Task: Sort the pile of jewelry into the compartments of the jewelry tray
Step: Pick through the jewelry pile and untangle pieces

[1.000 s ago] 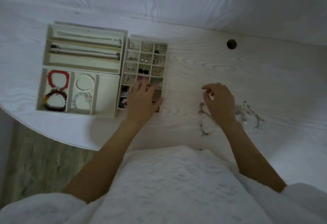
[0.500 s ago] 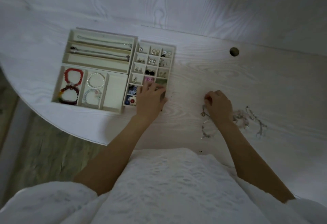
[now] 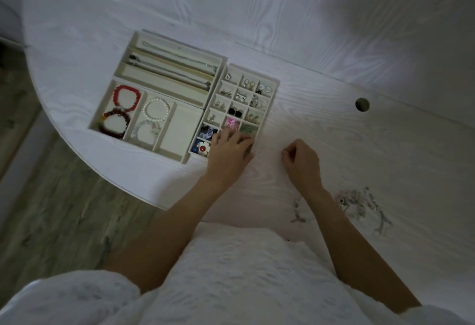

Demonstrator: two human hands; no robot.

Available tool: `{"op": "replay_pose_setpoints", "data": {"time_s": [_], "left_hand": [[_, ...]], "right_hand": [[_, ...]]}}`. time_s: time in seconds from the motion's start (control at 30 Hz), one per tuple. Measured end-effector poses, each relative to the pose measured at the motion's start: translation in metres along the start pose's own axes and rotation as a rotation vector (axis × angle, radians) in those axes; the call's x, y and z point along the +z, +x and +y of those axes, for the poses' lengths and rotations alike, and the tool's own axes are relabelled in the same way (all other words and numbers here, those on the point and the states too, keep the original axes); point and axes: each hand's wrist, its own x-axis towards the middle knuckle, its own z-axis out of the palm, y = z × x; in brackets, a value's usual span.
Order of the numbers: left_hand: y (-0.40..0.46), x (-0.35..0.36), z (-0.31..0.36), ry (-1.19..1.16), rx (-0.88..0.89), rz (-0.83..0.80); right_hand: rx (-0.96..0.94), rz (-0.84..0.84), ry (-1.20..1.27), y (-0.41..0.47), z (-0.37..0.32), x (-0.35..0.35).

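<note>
Cream-coloured jewelry tray point(image 3: 164, 154) looks mostly filled — bracelets, chains, earrings sorted. Left hand point(image 3: 229, 151) rests flat-fingered on its near corner; right hand point(image 3: 302, 161), just beside it, has fingers curled (pinching something? I cannot tell). Remaining pile point(image 3: 359, 205) lies well right of the tray.

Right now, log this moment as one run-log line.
left hand: resting on earring tray | right hand: fingers curled, contents unclear | jewelry pile: unsorted

The left hand point(image 3: 230, 151) covers the near-right compartments of the jewelry tray point(image 3: 275, 86), hiding their contents. The right hand point(image 3: 302, 161) has curled fingers point(image 3: 288, 154); whatever they pinch is too small to tell. The pile point(image 3: 359, 204) is a blurred tangle.
</note>
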Motion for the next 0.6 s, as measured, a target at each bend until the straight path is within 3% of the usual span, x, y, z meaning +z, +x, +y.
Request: {"op": "replay_pose_setpoints", "data": {"time_s": [0.43, 0.6], "left_hand": [[-0.002, 0.009, -0.009, -0.035, 0.036, 0.070], [-0.003, -0.005, -0.034, -0.180, -0.182, 0.185]], "right_hand": [[-0.107, 0.001, 0.083, 0.006, 0.011, 0.002], [-0.096, 0.024, 0.131, 0.005, 0.011, -0.003]]}}
